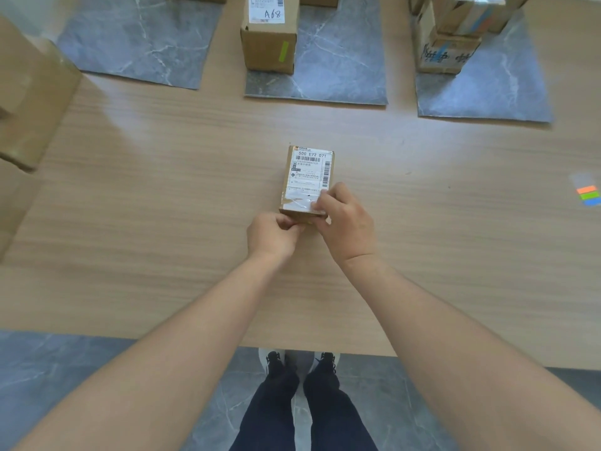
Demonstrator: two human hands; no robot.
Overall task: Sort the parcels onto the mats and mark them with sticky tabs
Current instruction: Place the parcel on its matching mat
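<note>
Your small cardboard parcel (pixel 308 177), glossy white label up, lies flat mid-table (pixel 162 196), off the grey marbled mats (pixel 344 79). Right hand (pixel 348 224) grips its near right corner, fingers curled. Left hand (pixel 274 236) fingers pinch its near edge. Striped sticky tabs (pixel 588 196) sit far right.

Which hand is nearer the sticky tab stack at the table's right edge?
Right. The right hand holds the small parcel at its near right corner, toward the sticky tab stack; the left hand is at its near left edge, farther off.
</note>
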